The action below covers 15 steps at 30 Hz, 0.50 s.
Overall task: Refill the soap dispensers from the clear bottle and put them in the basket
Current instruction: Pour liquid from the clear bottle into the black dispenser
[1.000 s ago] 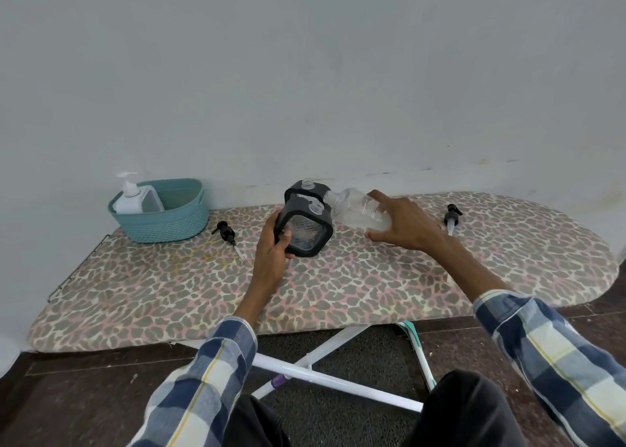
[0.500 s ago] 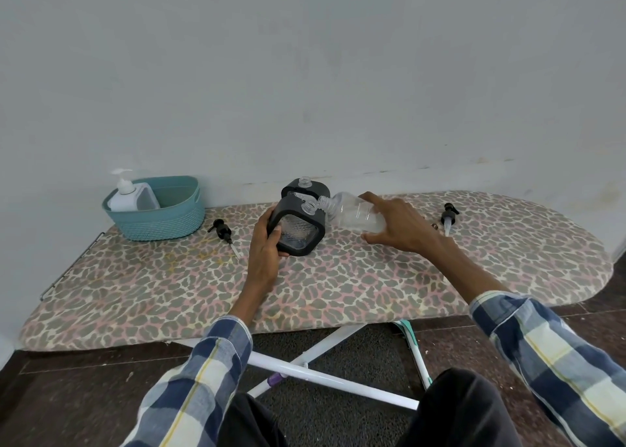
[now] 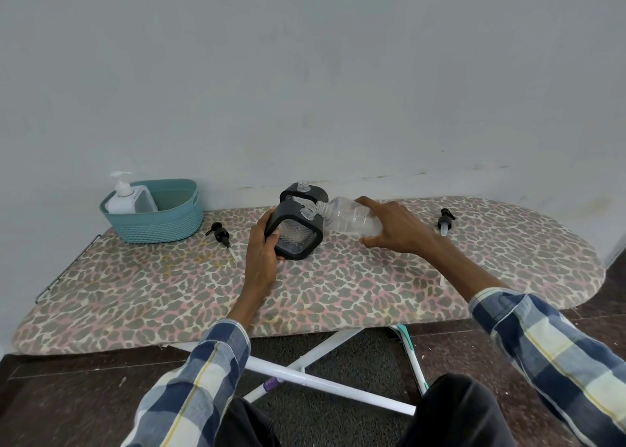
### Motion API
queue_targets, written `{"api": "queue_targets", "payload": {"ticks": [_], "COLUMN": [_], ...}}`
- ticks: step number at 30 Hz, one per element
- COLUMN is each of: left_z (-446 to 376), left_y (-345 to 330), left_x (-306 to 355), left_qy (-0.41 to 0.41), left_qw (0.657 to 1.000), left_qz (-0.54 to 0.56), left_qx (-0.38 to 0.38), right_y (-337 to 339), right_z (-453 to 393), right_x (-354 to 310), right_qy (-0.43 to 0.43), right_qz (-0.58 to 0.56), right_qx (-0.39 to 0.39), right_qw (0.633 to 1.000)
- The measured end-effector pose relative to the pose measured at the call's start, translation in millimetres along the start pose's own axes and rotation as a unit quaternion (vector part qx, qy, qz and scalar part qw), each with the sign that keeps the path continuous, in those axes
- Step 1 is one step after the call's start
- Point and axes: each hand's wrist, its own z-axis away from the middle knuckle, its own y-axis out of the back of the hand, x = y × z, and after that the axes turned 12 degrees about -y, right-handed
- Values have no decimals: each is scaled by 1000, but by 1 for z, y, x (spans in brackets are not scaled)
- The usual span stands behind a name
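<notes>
My left hand (image 3: 262,246) grips a black-framed soap dispenser (image 3: 296,235), tilted toward me on the ironing board, its clear neck uncapped. My right hand (image 3: 393,228) holds the clear bottle (image 3: 349,219) nearly on its side, its open mouth touching the dispenser's neck. A second black dispenser (image 3: 305,192) stands uncapped right behind. One black pump head (image 3: 222,235) lies left of my left hand, another black pump head (image 3: 444,222) lies to the right. A white pump dispenser (image 3: 127,197) stands inside the teal basket (image 3: 162,224) at the back left.
The leopard-print ironing board (image 3: 305,297) stands against a pale wall, with its rounded end to the right. White folding legs (image 3: 315,375) cross below it over a dark floor. My knees sit at the bottom of the view.
The dispenser and the clear bottle have come down closer to the board. The bottle's mouth stays at the dispenser's neck. The view has shifted slightly.
</notes>
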Motion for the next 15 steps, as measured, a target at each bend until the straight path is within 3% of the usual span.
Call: {"api": "queue_targets", "payload": {"ticks": [15], "left_z": [4], "left_y": [0], "left_x": [5], "left_qy": [-6], "left_qw": [1000], "left_qz": [-20], "left_qx": [-14], "right_y": [8], "right_z": [-6], "right_x": [-1], "right_qy": [17], "right_qz": [30], "right_qx": [-1], "right_qw": [999]}}
